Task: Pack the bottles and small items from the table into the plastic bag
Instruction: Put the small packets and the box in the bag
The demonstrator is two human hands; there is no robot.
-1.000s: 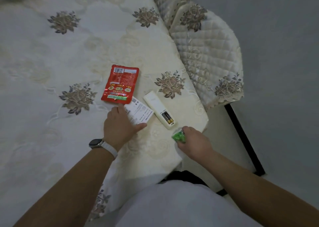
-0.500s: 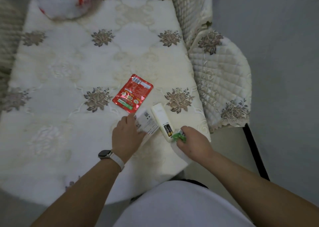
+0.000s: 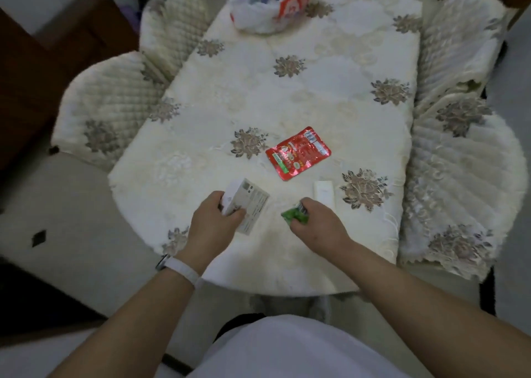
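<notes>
The left hand (image 3: 214, 219) is gripping a white box (image 3: 247, 203); the right hand (image 3: 317, 228) is clutching a green packet (image 3: 294, 215). Beyond them, a red pouch (image 3: 298, 153) and white remote (image 3: 324, 192) are awaiting packing. Farthest off, the plastic bag (image 3: 270, 3) is already holding bottles on the bench (image 3: 287, 98).

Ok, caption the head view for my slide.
Left hand holds white box, right hand green packet; plastic bag waits.

My left hand (image 3: 215, 219) grips a white box (image 3: 247, 203); my right hand (image 3: 319, 226) closes around a green packet (image 3: 293, 215), forearms extended.
</notes>
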